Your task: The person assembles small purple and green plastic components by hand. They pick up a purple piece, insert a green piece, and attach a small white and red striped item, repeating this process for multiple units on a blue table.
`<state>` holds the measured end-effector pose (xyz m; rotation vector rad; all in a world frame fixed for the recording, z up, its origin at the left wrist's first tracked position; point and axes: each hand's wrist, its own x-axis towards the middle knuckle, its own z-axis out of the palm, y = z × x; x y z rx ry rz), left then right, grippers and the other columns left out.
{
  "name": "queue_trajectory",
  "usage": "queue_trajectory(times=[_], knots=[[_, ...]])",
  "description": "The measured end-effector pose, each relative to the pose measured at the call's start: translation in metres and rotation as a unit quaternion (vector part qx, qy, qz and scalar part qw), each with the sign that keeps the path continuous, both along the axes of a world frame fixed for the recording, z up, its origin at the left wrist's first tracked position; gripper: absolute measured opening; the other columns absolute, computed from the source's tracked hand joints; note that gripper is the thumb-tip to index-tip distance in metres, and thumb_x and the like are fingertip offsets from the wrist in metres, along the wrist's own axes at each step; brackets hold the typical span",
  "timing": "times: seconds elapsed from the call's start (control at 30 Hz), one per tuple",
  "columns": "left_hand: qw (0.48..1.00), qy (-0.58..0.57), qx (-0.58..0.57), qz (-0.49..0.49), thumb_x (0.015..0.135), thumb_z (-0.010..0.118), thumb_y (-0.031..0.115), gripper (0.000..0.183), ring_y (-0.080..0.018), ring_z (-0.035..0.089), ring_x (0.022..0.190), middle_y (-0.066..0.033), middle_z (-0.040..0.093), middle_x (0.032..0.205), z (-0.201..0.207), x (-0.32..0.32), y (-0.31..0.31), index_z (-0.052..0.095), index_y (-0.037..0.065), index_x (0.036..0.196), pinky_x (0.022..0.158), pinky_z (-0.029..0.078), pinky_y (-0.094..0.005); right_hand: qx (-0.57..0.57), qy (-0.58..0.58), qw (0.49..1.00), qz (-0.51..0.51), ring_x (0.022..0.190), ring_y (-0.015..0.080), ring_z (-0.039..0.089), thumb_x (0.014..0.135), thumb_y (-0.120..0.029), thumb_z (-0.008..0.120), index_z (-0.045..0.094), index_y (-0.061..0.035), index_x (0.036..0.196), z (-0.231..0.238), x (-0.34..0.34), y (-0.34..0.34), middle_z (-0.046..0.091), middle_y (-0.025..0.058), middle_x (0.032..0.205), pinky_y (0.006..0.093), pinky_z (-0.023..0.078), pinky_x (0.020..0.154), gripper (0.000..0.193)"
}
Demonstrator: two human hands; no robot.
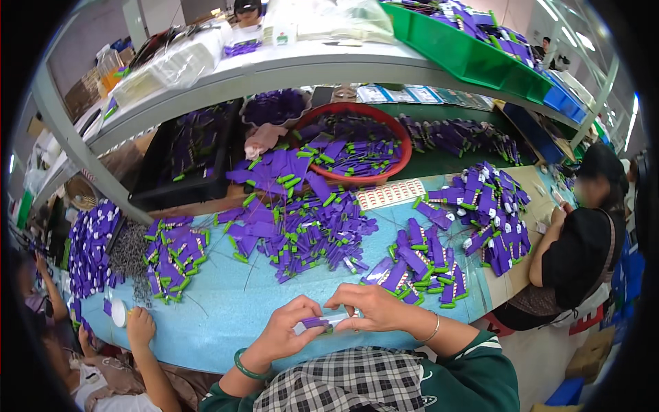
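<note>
Close to the table's front edge, my left hand (280,334) grips a small purple piece (316,323) with a whitish end. My right hand (371,306) pinches the pale or clear part of it from the other side; its exact kind is too small to tell. Just beyond my right hand lies a pile of purple pieces with green ends and striped edges (419,264). A larger heap of purple and green pieces (309,230) spreads over the blue table (233,302) ahead of my hands.
A red basin (406,154) of purple pieces stands behind the heap, beside a sticker sheet (391,195). A black crate (141,189) is at the back left. The shelf (274,74) overhead carries a green bin (453,58). Co-workers sit at right (583,240) and left (141,336).
</note>
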<state>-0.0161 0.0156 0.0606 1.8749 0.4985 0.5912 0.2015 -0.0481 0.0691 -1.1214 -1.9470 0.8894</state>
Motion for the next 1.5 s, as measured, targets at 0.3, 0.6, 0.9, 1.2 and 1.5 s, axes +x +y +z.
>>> queue_trajectory(times=[0.3, 0.6, 0.9, 1.2, 1.5], knots=[[0.995, -0.004, -0.09, 0.036, 0.08, 0.064, 0.002, 0.006, -0.0188, 0.06, 0.077, -0.0092, 0.064, 0.086, -0.018, -0.011, 0.009, 0.061, 0.0, 0.085, 0.072, 0.048, -0.029, 0.116, -0.379, 0.917, -0.043, 0.069, 0.024, 0.063, 0.074, -0.013, 0.061, 0.06, -0.0071, 0.077, -0.013, 0.038, 0.043, 0.059, 0.0073, 0.078, 0.0382, 0.051, 0.054, 0.007], [0.88, -0.323, -0.265, 0.226, 0.099, 0.043, 0.015, 0.014, -0.0223, 0.063, 0.081, -0.0094, 0.056, 0.084, -0.027, -0.013, 0.018, 0.04, 0.006, 0.109, 0.075, 0.054, -0.0392, 0.163, -0.516, 0.818, -0.197, 0.083, 0.0216, 0.058, 0.072, -0.011, 0.059, 0.063, -0.0069, 0.075, -0.057, 0.095, 0.091, 0.059, 0.0058, 0.082, 0.0333, 0.053, 0.061, 0.007], [0.936, -0.137, -0.252, 0.203, 0.098, 0.04, 0.015, 0.016, -0.0175, 0.063, 0.074, -0.0098, 0.063, 0.089, -0.035, 0.004, 0.007, 0.049, 0.003, 0.104, 0.071, 0.053, -0.0309, 0.021, -0.122, 0.978, -0.166, 0.074, 0.0221, 0.063, 0.078, -0.005, 0.066, 0.068, -0.0022, 0.093, 0.002, 0.048, 0.043, 0.063, 0.0109, 0.08, 0.0325, 0.05, 0.064, 0.015], [0.997, 0.061, -0.05, 0.024, 0.088, 0.051, 0.014, 0.013, -0.0397, 0.055, 0.071, -0.0179, 0.054, 0.075, -0.035, 0.025, -0.018, 0.048, 0.003, 0.094, 0.062, 0.041, -0.0452, 0.007, 0.068, 0.982, -0.178, 0.063, 0.014, 0.058, 0.073, 0.002, 0.071, 0.065, 0.0001, 0.082, -0.016, -0.017, -0.001, 0.061, 0.0078, 0.075, 0.025, 0.046, 0.055, 0.011], [0.995, 0.095, 0.014, 0.031, 0.09, 0.051, 0.019, 0.017, -0.0394, 0.058, 0.072, -0.0192, 0.058, 0.077, -0.032, 0.032, -0.02, 0.051, 0.002, 0.093, 0.062, 0.043, -0.0465, 0.052, 0.051, 0.965, -0.253, 0.06, 0.0133, 0.055, 0.073, 0.001, 0.072, 0.061, -0.0003, 0.08, -0.029, -0.022, -0.013, 0.057, 0.0064, 0.073, 0.0237, 0.045, 0.051, 0.014]])
